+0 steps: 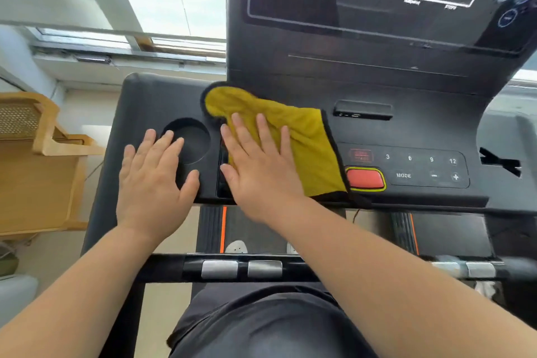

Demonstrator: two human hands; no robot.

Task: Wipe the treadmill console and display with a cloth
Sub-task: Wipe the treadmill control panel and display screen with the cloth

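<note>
On the black plastic treadmill console [406, 132], the right hand [261, 174] presses a yellow, black-edged cloth [308, 142] flat for wiping; the left hand [154, 180], likewise flat-fingered, probably braces at the round cup-holder [193, 144].

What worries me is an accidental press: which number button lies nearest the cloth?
The 3 button, leftmost of the four, sits just right of the cloth and its black edge. The other three lie farther right, away from it.
</note>
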